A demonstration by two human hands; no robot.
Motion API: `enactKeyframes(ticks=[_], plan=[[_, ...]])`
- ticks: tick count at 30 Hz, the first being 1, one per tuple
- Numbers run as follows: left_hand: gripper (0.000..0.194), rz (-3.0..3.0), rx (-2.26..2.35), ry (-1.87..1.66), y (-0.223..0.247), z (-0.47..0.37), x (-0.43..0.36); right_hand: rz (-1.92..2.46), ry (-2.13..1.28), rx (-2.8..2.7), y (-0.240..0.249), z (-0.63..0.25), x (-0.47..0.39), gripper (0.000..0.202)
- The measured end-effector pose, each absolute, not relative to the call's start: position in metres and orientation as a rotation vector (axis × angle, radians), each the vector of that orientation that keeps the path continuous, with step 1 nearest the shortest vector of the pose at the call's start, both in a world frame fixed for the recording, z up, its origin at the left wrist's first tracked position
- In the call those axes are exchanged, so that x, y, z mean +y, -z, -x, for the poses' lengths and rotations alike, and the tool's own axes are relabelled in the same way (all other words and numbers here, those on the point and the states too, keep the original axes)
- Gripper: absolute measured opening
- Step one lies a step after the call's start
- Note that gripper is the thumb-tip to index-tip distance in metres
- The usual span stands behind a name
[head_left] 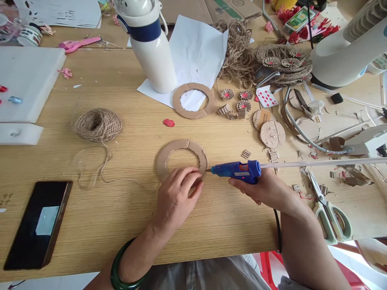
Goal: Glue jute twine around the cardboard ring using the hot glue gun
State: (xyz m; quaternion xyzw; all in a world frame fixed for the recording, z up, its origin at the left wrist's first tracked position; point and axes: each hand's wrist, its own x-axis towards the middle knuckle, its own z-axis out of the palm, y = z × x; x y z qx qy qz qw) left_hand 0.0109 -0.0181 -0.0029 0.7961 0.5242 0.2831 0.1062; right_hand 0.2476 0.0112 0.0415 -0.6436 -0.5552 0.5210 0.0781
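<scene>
Gripping the blue glue gun (236,171), the right hand (269,189) is closing its fingers around the handle and directing the nozzle leftward. The nozzle tip is meeting, or nearly meeting, the right outer edge of the near cardboard ring (181,143); exact contact cannot be determined. A long translucent glue stick (317,163) is extending rightward from the rear of the gun.

The near cardboard ring is lying flat on the wooden table (121,225), directly in front of the person. The left hand (179,197) is covering its near right portion, with fingers bending together over the band and the thumb positioning itself along the near side. Whether the fingertips are pinching the edge or only pressing on it cannot be determined.

A loose strand is trailing from the twine ball (98,125), left of the ring, toward the left hand. Small red discs (168,123) are resting just beyond the ring. A second cardboard ring (176,100) is lying farther away, partly overlapping a white sheet (196,44). Open scissors (325,209) are lying to the right of the right hand.
</scene>
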Motion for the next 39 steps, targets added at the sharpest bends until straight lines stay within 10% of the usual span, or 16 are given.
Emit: enactKeyframes(ticks=[39], plan=[[0.025, -2.407, 1.496, -0.826, 0.006, -0.014, -0.015, 1.669, -1.604, -1.411, -0.037, -0.251, 0.021, 0.048]])
